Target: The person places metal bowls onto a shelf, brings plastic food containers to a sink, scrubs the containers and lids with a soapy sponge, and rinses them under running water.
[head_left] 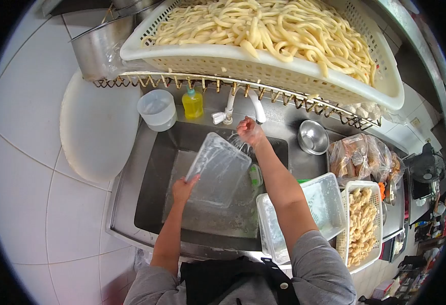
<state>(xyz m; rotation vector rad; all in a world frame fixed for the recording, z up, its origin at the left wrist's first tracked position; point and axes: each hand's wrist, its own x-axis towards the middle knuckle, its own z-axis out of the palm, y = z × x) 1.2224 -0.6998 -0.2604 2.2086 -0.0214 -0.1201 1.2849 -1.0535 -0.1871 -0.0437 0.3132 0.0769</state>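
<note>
My left hand (pixel 184 187) grips the lower left edge of a clear plastic container (pixel 218 170), tilted over the metal sink (pixel 154 195) and streaked with white suds. Under the white faucet (pixel 257 109) is my right hand (pixel 250 131), its fingers curled in, with water splashing around it near the container's top edge. Whether that hand holds anything is too blurred to tell. A green and white item (pixel 255 175) lies in the sink, right of the container.
Above the sink, a rack (pixel 182 79) bears a white basket (pixel 202 52) of pale strips. Behind the sink stand a clear tub (pixel 156 109) and a yellow bottle (pixel 193 104). To the right are a steel bowl (pixel 313 137), soapy containers (pixel 324 203) and a ginger-like pile (pixel 361 223).
</note>
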